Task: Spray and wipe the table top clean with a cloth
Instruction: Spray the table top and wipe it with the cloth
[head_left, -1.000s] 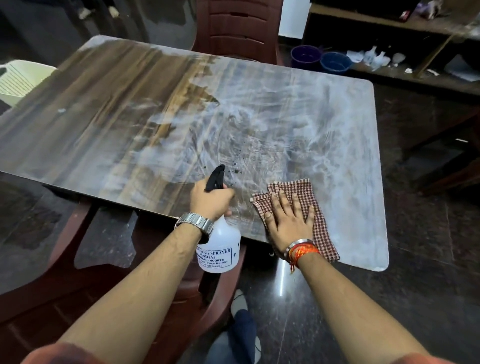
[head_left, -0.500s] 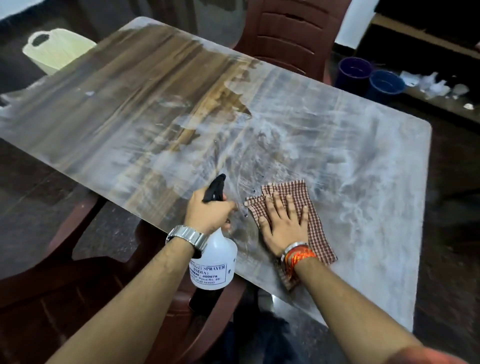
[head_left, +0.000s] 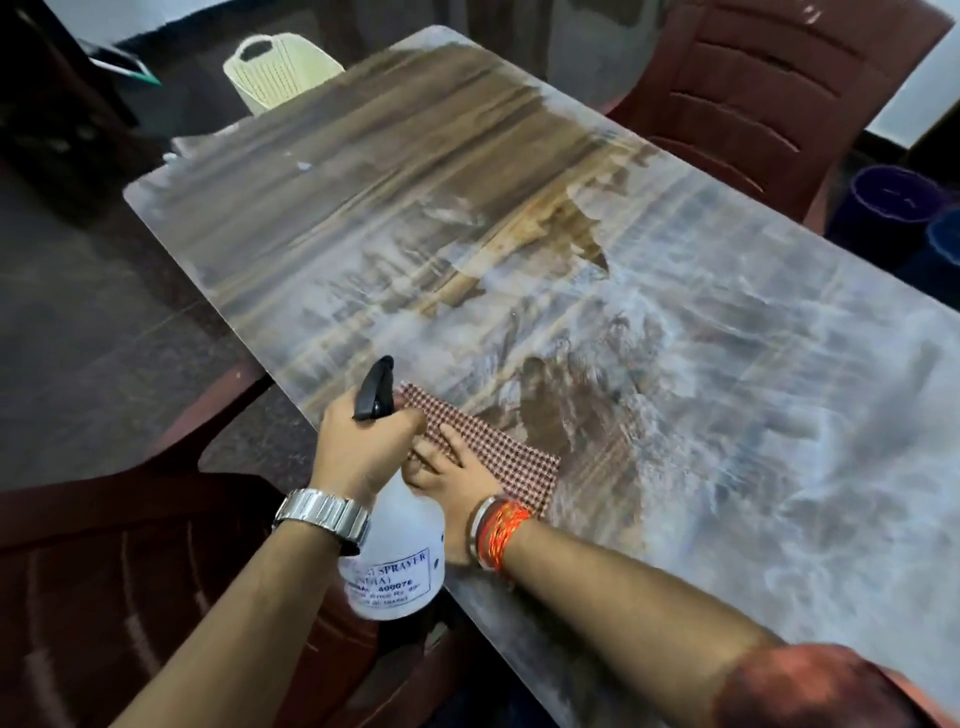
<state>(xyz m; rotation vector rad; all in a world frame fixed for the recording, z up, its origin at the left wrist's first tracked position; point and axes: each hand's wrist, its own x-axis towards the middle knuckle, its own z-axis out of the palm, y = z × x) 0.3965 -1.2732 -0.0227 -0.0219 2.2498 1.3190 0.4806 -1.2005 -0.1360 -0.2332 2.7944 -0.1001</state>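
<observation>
The wooden table top is brown on its far left part and covered with whitish smears on the right and near side. My left hand grips the neck of a white spray bottle with a black nozzle, held over the table's near edge. My right hand presses flat on a red-and-white checked cloth lying on the table near that edge, partly behind the bottle. A darker streak runs just beyond the cloth.
A dark red plastic chair stands at the far side, and another sits by me under the near edge. A cream basket stands beyond the table's left end. Blue buckets are at far right on the floor.
My right hand has slid the cloth to the left along the near edge, up against the bottle. The view has swung right and the table now runs diagonally. My left hand keeps holding the bottle.
</observation>
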